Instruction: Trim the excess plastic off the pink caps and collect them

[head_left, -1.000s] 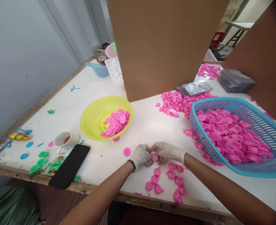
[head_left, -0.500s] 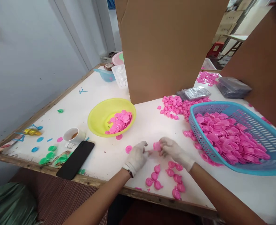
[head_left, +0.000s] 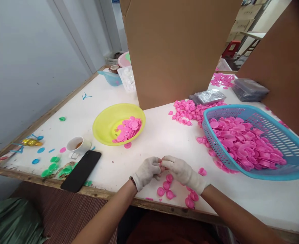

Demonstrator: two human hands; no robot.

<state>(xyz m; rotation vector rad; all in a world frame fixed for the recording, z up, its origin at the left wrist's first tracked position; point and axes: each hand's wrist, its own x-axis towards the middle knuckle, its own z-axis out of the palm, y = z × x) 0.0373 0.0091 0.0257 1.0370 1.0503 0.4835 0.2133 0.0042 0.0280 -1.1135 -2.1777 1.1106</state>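
My left hand point(head_left: 147, 172) and my right hand point(head_left: 182, 172), both in white gloves with some bare fingertips, meet above the table near its front edge. Their fingers are closed together round a small pink plastic piece, mostly hidden by the fingers. Below them lie several round pink cups with small tips point(head_left: 166, 185). More of these pink cups point(head_left: 192, 198) sit under and beside my right wrist, partly covered by it. One pink cup point(head_left: 202, 171) lies apart, to the right of the right hand.
A yellow bowl point(head_left: 103, 115) with pink discs stands left; a blue basket point(head_left: 256, 110) full of pink pieces stands right. Loose pink cups point(head_left: 190, 110) lie behind. A phone point(head_left: 82, 171), a mug point(head_left: 87, 146) and green pieces point(head_left: 53, 166) are at left. A cardboard sheet point(head_left: 177, 51) stands upright.
My hands have come together, fingertips meeting. The pink disc beside my left hand no longer shows on the table. A pink cup now lies right of my right hand, which has moved lower over the cups.
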